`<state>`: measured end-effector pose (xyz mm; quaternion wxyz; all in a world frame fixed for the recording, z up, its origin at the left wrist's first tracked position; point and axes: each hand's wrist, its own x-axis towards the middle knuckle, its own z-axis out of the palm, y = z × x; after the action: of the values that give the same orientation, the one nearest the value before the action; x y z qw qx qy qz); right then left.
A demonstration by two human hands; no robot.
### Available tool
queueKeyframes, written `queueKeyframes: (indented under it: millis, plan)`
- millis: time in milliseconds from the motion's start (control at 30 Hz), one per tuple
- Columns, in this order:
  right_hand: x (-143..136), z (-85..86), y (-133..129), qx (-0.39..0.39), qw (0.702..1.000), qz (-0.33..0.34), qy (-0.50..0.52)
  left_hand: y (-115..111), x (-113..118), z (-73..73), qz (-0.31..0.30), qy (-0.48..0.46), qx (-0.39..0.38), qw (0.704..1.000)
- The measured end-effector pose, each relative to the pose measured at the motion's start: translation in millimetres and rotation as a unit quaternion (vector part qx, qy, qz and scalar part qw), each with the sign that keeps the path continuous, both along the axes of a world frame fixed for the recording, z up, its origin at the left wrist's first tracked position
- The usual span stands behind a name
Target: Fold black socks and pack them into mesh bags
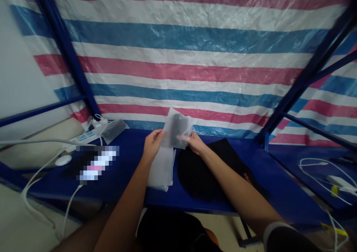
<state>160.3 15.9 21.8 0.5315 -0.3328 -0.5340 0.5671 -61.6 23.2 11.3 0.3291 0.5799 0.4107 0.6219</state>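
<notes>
Striped sheet (178,67) behind blue desk (125,170). Held up above desk: translucent pouch (175,133), dark through the middle. Pinched at left side by left hand (152,144), at right side by right hand (196,144). Just below, flat on desk: similar pouches (161,168), stacked. Beneath right forearm (228,175): black cloth (199,177), orange lettering.

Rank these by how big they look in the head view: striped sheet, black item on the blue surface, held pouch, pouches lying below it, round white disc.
1. Striped sheet
2. Black item
3. Held pouch and lying pouches: too alike to rank
4. White disc
</notes>
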Motion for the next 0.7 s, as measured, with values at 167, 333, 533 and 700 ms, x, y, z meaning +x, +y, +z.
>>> queueKeyframes:
  millis: [167,333,533,700]
  plan:
    - [20,-3.2,10,0.027,0.994,-0.029,-0.098,11,-16,-5.8,0.097,-0.07,0.008,0.993]
    - [32,-5.8,13,0.009,0.982,-0.051,-0.182,13,-26,-5.9,0.186,-0.104,0.033,0.977]
    - [33,-1.4,11,0.027,0.986,-0.058,-0.154,10,-23,3.1,0.134,-0.139,0.008,0.981]
    - [31,4.5,3,0.043,0.985,-0.015,-0.166,7,-24,3.4,0.11,-0.022,-0.003,0.994]
